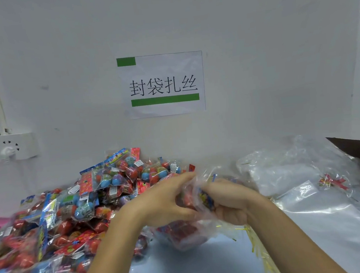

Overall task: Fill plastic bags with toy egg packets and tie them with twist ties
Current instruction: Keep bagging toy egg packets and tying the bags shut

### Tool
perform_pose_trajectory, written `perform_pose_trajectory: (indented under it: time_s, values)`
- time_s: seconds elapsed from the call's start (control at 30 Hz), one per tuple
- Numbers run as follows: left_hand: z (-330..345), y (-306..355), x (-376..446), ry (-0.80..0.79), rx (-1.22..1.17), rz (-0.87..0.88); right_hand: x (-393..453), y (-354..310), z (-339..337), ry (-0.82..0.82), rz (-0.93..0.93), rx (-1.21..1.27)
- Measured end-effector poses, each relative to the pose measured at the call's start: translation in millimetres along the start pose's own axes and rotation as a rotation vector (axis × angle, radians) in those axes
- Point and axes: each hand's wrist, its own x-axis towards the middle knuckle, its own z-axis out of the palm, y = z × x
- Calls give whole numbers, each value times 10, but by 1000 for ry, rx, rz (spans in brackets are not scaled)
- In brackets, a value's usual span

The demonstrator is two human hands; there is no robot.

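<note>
Heap of colourful toy egg packets in clear wrappers covering counter's left side. Clear plastic bag holding red packets sitting mid-counter, both hands gripping its gathered neck: left hand, right hand. Advice: keeping neck bunched tight, then reaching yellow twist ties lying just beside.

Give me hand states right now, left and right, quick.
Left hand: fingers curled on the clear plastic bag of toy egg packets.
Right hand: gripping the same bag's gathered top.
</note>
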Motion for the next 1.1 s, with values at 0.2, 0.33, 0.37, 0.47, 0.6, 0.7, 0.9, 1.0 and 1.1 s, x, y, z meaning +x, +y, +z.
perform_pose_trajectory:
  time_s: [0.2, 0.33, 0.37, 0.47, 0.6, 0.7, 0.9, 1.0, 1.1]
  values:
    - [34, -187, -2, 52, -44, -39, -80, -67, -12, -28, 43, -214]
    - [34, -261, -4, 139, -103, -62, -243, -231, -66, 110, -42, -875]
    - [37, -271, 0, 166, -111, -78, -295, -266, -59, 93, -94, -1080]
    - [56, -300, 10, 213, -181, -80, -417, -319, -38, 35, -93, -1317]
    - [77, -247, 52, 258, -421, 6, -461, -411, -80, 276, -321, -1292]
    - [113, -233, 42, 252, -538, -32, -409, -448, -210, 553, -578, -1126]
    - [229, -282, 9, 246, -599, -137, -303, -361, -367, 582, -603, -1076]
    - [192, -304, -13, 216, -593, -116, -277, -351, -405, 568, -623, -1028]
    - [94, -236, -38, 338, -554, -79, -286, -347, -420, 551, -685, -958]
